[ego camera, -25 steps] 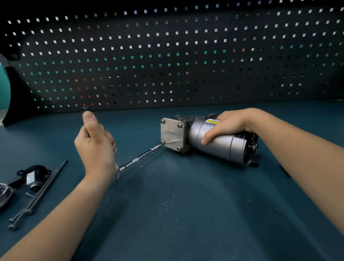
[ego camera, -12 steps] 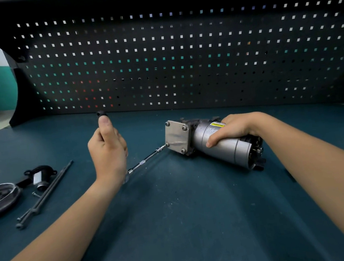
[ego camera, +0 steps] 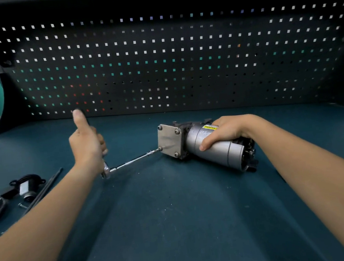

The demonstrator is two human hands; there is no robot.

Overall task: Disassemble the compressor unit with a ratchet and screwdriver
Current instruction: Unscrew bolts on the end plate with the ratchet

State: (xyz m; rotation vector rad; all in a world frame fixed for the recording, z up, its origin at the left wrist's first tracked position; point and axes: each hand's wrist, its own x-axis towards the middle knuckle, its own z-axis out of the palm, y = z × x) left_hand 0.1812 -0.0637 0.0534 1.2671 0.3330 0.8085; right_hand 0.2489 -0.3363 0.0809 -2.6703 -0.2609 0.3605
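While the grey metal compressor unit [ego camera: 222, 153] lies on its side in the middle of the dark blue worktop [ego camera: 175, 215], its long body runs from far left to near right. The right hand [ego camera: 228, 130] is wrapped round that body. The left hand [ego camera: 87, 147], thumb up, grips the silver ratchet [ego camera: 132, 161], whose bar reaches right to a small bolt [ego camera: 159, 149] on the square end plate [ego camera: 169, 140]. I think the left hand must swing around that bar.

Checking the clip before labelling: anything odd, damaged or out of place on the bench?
Nothing stands out. The compressor lies on its side, held by the right hand. The ratchet extension sits on the lower-left bolt of the plate, and the left hand grips it. Loose parts lie at the left edge.
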